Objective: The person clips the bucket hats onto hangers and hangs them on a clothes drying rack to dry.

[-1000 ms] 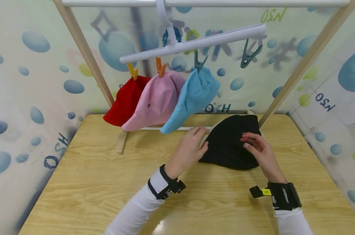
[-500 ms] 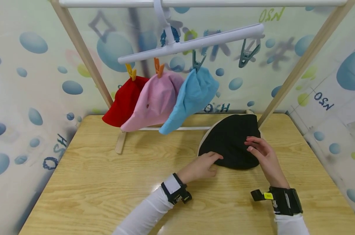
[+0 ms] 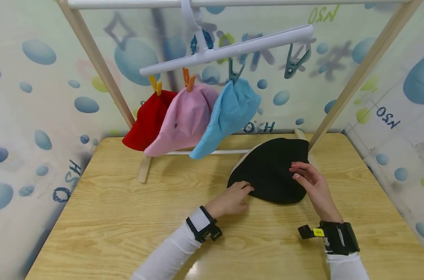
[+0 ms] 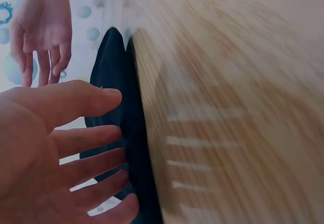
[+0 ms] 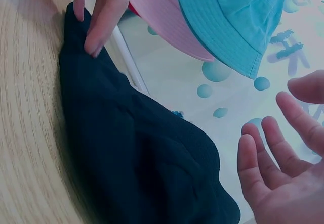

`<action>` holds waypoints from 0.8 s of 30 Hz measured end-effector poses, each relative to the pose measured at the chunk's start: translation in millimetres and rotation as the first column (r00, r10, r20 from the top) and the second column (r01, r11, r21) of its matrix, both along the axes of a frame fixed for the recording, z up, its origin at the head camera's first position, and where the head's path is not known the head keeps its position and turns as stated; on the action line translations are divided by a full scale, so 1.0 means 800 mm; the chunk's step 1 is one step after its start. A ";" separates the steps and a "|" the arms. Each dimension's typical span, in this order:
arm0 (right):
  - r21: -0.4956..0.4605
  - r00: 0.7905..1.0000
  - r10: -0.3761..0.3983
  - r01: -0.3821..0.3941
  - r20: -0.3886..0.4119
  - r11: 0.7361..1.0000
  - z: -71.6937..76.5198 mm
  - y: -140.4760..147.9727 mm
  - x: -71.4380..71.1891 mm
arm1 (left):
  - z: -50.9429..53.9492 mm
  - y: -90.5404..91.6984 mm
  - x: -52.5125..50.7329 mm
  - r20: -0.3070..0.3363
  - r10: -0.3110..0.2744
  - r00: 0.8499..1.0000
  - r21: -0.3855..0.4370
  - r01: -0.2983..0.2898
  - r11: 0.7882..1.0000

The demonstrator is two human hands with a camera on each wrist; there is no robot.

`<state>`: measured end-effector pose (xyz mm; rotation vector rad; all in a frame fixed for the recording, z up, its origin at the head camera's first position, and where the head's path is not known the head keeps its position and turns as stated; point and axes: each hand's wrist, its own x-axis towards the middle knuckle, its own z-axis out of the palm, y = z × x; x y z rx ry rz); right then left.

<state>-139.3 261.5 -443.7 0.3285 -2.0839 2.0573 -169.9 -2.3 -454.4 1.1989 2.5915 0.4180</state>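
Observation:
A black bucket hat, folded flat with a pale edge of lining, lies on the table at the right. My left hand touches its lower left brim with the fingertips. In the left wrist view the left thumb and fingers are spread and nearly straight against the dark cloth. My right hand hovers over the hat's right side, fingers loosely bent and holding nothing. The right wrist view shows that hand apart from the hat.
A white hanger hangs from a rack's top bar. Clothespins hold a red hat, a pink hat and a light blue hat. A grey-green clothespin hangs at the hanger's right end. Wooden rack legs stand at the sides.
My left hand came down from the hat's upper left side to its lower left brim, then moved slightly left. The hat's left edge shifted left too. The right hand stayed nearly still.

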 end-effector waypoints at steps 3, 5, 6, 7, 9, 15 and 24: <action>0.001 1.000 -0.014 0.014 -0.012 1.000 -0.001 -0.001 0.000 | -0.001 -0.014 -0.002 -0.025 0.014 1.000 0.013 -0.014 1.000; -0.019 0.999 -0.042 0.041 -0.023 0.999 -0.001 -0.001 -0.001 | 0.000 -0.026 -0.003 -0.044 0.023 0.999 0.022 -0.022 1.000; -0.031 0.998 -0.059 0.058 -0.026 0.998 -0.001 -0.002 -0.001 | 0.001 -0.032 -0.004 -0.056 0.025 0.998 0.027 -0.024 0.999; -0.044 0.997 -0.076 0.074 -0.028 0.996 0.000 -0.003 -0.001 | 0.002 -0.038 -0.004 -0.064 0.030 0.997 0.031 -0.028 0.999; -0.077 0.994 -0.101 0.098 -0.033 0.992 0.000 -0.004 -0.003 | 0.003 -0.049 -0.004 -0.084 0.039 0.996 0.039 -0.036 0.999; -0.140 0.993 -0.109 0.101 -0.054 0.985 0.001 -0.010 -0.008 | 0.009 -0.065 -0.002 -0.126 0.076 0.989 0.031 -0.073 0.997; -0.147 0.994 -0.087 0.076 -0.070 0.986 -0.002 -0.020 -0.011 | 0.013 -0.047 0.012 -0.207 -0.002 0.978 -0.057 -0.010 0.998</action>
